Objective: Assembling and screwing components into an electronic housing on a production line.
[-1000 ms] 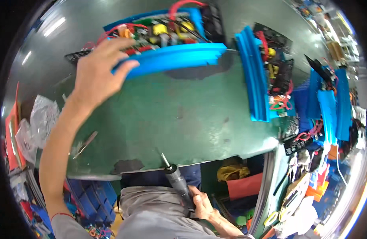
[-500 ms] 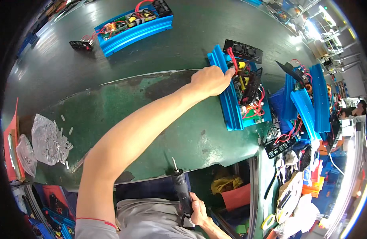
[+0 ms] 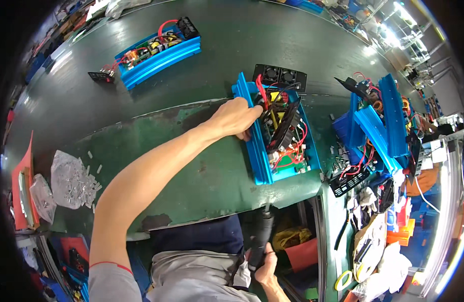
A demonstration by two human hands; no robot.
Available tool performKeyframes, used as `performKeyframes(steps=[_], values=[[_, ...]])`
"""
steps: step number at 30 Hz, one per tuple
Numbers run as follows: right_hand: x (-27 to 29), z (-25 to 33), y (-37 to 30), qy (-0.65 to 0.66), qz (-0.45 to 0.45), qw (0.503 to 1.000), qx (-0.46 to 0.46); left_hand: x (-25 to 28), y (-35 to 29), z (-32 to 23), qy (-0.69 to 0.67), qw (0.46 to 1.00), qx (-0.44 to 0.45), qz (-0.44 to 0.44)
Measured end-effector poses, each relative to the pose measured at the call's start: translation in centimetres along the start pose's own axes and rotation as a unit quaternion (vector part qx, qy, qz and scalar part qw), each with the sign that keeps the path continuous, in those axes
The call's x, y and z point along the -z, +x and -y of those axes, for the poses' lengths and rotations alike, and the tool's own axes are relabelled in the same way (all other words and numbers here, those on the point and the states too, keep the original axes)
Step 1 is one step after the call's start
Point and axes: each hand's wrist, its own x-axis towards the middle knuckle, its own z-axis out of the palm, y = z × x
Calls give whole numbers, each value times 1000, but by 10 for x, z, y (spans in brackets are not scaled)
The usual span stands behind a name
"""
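My left hand is closed on the left wall of a blue metal housing, thumb over the top edge and other fingers outside. Inside this housing sit a circuit board, red wires and yellow parts; a black panel leans across them. A black end plate with two fans lies at its far end. Low in front of my body, my right hand is wrapped round a black electric screwdriver. Its bit points up and away from me, just short of the bench's near edge.
Another blue housing with electronics lies at the far left. Several blue housings are piled to the right beside loose small parts and a black vented panel. A plastic bag of small clear pieces lies on the left of the bench.
The housing has slid left and nearer with my left hand on it. My right hand and the screwdriver have moved right. The whole view has also shifted slightly.
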Motion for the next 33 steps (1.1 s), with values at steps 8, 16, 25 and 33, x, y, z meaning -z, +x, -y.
performKeyframes(steps=[8, 16, 25, 33], values=[[23, 72, 53, -138, -62, 982, 116, 15, -131, 36, -124, 976, 142, -108], [-38, 175, 121, -479, -179, 733, 448, -18, -207, 56, -309, 899, 173, -259], [-147, 196, 132, -552, 78, 657, 509, -51, -215, 55, -481, 798, 126, -341], [-141, 205, 144, -409, 81, 814, 405, -54, -218, 69, -524, 771, 113, -345]])
